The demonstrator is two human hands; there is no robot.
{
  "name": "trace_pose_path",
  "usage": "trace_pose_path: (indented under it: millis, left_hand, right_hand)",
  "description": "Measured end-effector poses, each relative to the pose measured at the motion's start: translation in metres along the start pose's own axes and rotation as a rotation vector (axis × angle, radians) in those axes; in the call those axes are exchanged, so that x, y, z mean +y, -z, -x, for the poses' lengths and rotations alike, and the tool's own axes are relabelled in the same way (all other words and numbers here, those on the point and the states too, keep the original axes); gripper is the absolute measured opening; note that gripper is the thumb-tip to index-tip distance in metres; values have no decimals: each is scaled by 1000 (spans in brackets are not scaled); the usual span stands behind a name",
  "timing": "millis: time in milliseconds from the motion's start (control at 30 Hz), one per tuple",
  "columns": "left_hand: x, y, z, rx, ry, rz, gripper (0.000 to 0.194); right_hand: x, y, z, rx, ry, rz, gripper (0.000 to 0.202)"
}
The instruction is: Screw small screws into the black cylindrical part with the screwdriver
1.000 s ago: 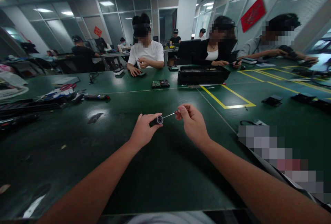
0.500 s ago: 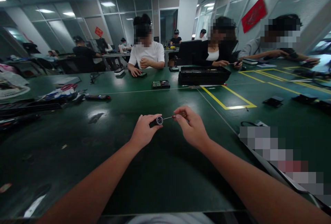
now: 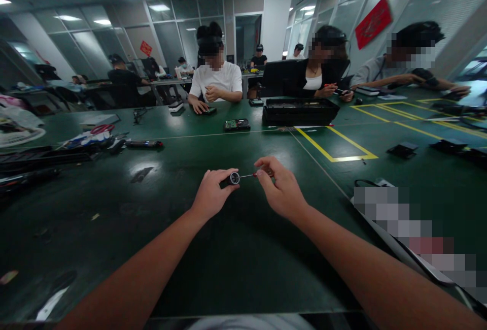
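My left hand (image 3: 210, 193) grips a short black cylinder (image 3: 234, 178) between thumb and fingers. Its open round end, ringed in silver, faces me; the rest is hidden by the hand. To the right, my right hand (image 3: 280, 185) is closed on the reddish handle of a thin screwdriver (image 3: 255, 174). The metal shaft points left, and its tip is at the cylinder's ringed end; whether it touches is too small to tell. Both hands are over the green table (image 3: 243, 264).
A circuit-board device (image 3: 236, 124) and a long black housing (image 3: 300, 111) lie further back. Tools and cables (image 3: 95, 137) crowd the left, near a black pen-shaped tool (image 3: 144, 144). Black parts (image 3: 402, 150) lie right, beyond yellow tape (image 3: 353, 158). Co-workers (image 3: 216, 78) sit opposite.
My hands keep nearly the same pose, with only a slight shift of the right fingers on the screwdriver. Across the table, a co-worker's hand has risen, showing something orange-red.
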State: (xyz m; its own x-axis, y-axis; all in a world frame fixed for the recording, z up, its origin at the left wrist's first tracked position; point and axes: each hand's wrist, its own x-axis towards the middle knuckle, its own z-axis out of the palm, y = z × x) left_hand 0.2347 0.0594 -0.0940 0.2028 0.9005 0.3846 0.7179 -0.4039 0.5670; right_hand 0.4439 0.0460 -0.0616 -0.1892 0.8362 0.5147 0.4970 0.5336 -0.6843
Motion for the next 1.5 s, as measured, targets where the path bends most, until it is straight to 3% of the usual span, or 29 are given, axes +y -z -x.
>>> trace_pose_path:
  millis: [167, 467, 633, 800, 933, 1000, 1200, 1400, 1500]
  left_hand:
    - [0, 1, 0, 2, -5, -8, 39]
    - [0, 2, -1, 9, -1, -28, 40]
    - [-1, 1, 0, 4, 2, -22, 39]
    - [2, 3, 0, 24, -8, -21, 39]
    - [3, 7, -1, 50, -98, -82, 39]
    - [-1, 8, -3, 14, -88, -137, 39]
    - [-11, 6, -5, -117, 34, -154, 38]
    - [-2, 10, -6, -5, 104, 10, 33]
    - [6, 10, -7, 25, 178, 146, 40]
  right_hand:
    - [0, 1, -2, -6, -63, 38, 32]
    - [2, 0, -2, 16, -52, -85, 18]
    - [5, -1, -2, 10, -100, -46, 23]
    - [11, -7, -4, 83, -152, -304, 15]
    - [22, -10, -11, 172, -354, -644, 28]
    - [28, -10, -13, 264, -436, -660, 29]
    - [30, -11, -12, 274, -372, -428, 29]
    - [24, -7, -12, 374, -296, -415, 23]
    - [23, -4, -12, 444, -237, -408, 23]
